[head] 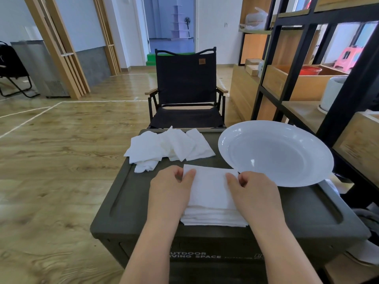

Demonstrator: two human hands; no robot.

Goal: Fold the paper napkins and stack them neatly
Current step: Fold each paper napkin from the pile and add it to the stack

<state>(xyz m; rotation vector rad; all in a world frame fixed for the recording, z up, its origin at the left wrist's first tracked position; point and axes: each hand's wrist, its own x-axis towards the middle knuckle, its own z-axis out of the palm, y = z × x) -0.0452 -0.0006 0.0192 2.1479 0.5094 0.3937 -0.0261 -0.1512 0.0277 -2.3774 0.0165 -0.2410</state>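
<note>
Both hands work on the top napkin [209,189] of a stack of folded napkins [213,217] that sits at the near middle of the dark table [303,210]. Left hand [168,191] lies at the napkin's left side, its thumb pressed on the paper and its fingers curled at the far left corner, pinching that edge. Right hand [255,191] lies at the right side, thumb on the paper and fingers curled round the far right corner, gripping it. The top napkin lies flat, roughly squared with the sheets under it. Beyond the stack, at the table's far left, a loose heap of unfolded napkins [168,149] spreads out, some hanging over the edge. A white plate [274,152] rests on the table's far right, just beside the stack. A black folding chair [186,89] stands behind the table on the wooden floor [61,160].
</note>
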